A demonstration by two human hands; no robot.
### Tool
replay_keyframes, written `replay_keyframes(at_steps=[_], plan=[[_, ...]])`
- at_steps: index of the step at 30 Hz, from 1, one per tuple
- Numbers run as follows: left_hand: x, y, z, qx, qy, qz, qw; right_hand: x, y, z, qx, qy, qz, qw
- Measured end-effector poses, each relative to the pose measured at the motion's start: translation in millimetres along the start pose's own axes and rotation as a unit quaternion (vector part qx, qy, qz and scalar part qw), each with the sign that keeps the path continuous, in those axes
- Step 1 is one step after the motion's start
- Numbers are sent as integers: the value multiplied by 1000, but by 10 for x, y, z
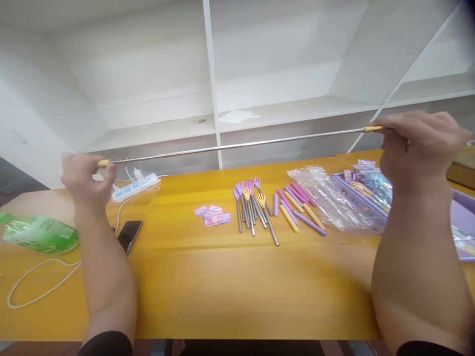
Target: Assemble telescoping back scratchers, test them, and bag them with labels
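A telescopic back scratcher is stretched out long and thin between my hands, above the table's far edge. My left hand is closed on its yellow left end, and my right hand pinches the yellow right end; the fingers partly cover both ends. Below, on the table, lies a bunch of collapsed back scratchers with metal rods and purple, pink and yellow claw heads. Several purple, pink and yellow tubes lie to their right. Small printed cards sit to their left.
Clear plastic bags lie beside a purple box of packaged items at right. On the left are a white power strip, a phone, a green plastic package and a white cable. White shelving stands behind the table.
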State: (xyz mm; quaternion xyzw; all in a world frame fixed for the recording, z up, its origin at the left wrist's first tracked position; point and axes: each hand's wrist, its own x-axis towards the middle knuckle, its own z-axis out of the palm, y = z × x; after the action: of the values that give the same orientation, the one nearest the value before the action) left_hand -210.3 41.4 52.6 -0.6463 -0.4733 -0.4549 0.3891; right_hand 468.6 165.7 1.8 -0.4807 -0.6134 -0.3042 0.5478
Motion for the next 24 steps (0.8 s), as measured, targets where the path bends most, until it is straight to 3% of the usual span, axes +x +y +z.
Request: replay_keyframes(at_steps=[3,5,13,18,24], plan=[[7,-48,-78,5,-15,-1,1000,70,132,-8,-39,-60,79,994],[23,11,-109,14,2,5,1000,108,135,-42,-56,-53,98,992],[70,252,-187,27,51,52,997,180,224,-53,-91,29,105,990],[94,295,-239,28,62,70,995,183,224,-64,-111,14,102,988],[89,289,-291,59,84,45,994,162,119,-82,-104,17,79,991]])
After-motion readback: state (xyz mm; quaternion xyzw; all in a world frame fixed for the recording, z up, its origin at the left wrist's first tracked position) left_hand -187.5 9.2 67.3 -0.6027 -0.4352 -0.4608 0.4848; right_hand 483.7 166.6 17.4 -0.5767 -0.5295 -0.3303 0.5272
